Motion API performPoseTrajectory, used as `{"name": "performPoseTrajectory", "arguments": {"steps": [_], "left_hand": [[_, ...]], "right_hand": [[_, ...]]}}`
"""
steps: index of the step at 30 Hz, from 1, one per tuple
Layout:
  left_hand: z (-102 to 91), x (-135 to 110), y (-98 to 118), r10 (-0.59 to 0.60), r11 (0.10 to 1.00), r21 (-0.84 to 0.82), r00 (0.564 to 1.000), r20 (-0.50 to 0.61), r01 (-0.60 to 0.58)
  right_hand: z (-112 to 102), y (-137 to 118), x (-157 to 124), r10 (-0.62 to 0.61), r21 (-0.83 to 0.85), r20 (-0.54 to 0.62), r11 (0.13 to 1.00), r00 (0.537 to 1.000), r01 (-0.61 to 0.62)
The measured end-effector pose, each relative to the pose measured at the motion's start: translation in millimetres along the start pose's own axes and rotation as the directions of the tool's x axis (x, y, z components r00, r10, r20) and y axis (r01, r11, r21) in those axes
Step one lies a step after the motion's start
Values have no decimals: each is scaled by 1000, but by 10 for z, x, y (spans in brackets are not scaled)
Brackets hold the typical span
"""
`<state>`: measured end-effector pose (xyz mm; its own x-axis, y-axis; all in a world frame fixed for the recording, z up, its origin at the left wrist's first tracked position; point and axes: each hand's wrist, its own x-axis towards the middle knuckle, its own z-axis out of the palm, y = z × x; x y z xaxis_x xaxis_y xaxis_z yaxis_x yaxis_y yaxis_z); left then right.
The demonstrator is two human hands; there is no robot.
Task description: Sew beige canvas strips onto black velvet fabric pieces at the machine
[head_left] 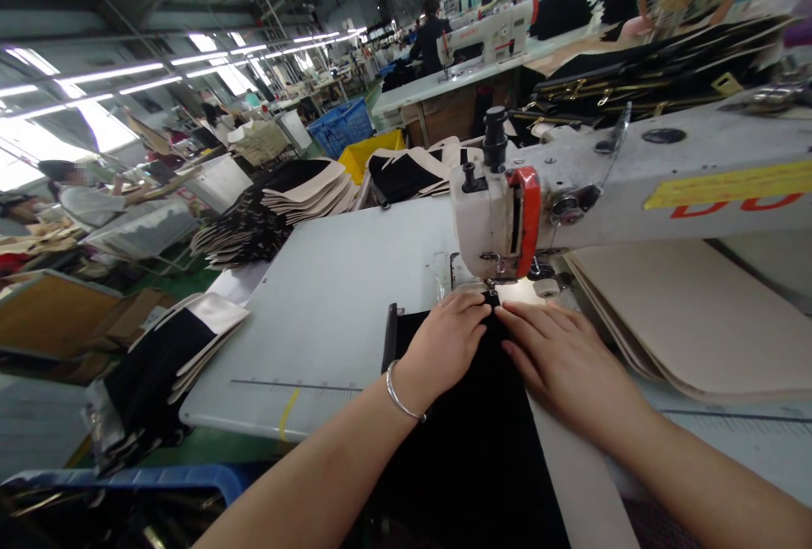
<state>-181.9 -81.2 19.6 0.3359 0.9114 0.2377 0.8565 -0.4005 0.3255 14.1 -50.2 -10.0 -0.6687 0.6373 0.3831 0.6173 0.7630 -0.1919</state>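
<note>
A black fabric panel [473, 439] with a cream edge strip [580, 473] runs from the front up to the needle area of a white sewing machine [482, 227]. My left hand [447, 342], a silver bangle at its wrist, has its fingers curled and pressed together on the panel's far end, just left of the needle. Fingers stretched flat, my right hand [558, 354] rests on the panel and its cream strip to the right of the needle. The fingertips of both hands nearly meet below the presser foot. A dark narrow edge [392, 333] stands up along the panel's left side.
Cream panels [698, 321] lie stacked under the machine arm. Black-and-cream pieces [310, 189] are piled beyond the white table [342, 278], others [171, 354] hang at its left edge. A blue crate [190, 474] stands at lower left. Black pieces with metal fittings [634, 75] lie behind the machine.
</note>
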Motion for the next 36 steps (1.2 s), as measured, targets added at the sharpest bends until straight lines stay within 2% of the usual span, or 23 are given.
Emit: {"name": "performPoseTrajectory", "arguments": {"steps": [10,13,16,19,21,23,26,30,33,36], "left_hand": [[44,75,-92,2,999,-34,1000,1,-2],[-11,35,-65,-10,999,-34,1000,18,11],[-200,-209,96,15,998,-69,987,160,-4],[-410,-639,366,144,978,-191,923,357,-78],[-482,-903,527,196,969,-220,891,410,-112],[-482,-1070,630,215,969,-202,885,412,-141],[-412,-1151,688,251,964,-188,881,401,-190],[-366,-1156,717,259,966,-131,870,419,-224],[-408,-1159,753,250,968,-103,877,410,-228],[-463,-1089,777,241,970,-131,885,399,-205]], "right_hand": [[-28,-31,14,21,-2,15,1000,1000,-21],[-48,-81,-37,34,-15,26,999,999,-34],[-127,-212,-284,16,-21,27,1000,999,-16],[-262,-389,-693,-93,-37,-9,995,996,93],[-362,-486,-944,-180,-72,-17,981,983,179],[-445,-542,-1106,-263,-111,4,959,965,262],[-516,-564,-1175,-353,-165,51,920,934,356],[-535,-581,-1140,-383,-207,75,897,921,390],[-522,-621,-1160,-331,-161,28,930,943,331],[-500,-643,-1217,-254,-76,-74,966,964,248]]}}
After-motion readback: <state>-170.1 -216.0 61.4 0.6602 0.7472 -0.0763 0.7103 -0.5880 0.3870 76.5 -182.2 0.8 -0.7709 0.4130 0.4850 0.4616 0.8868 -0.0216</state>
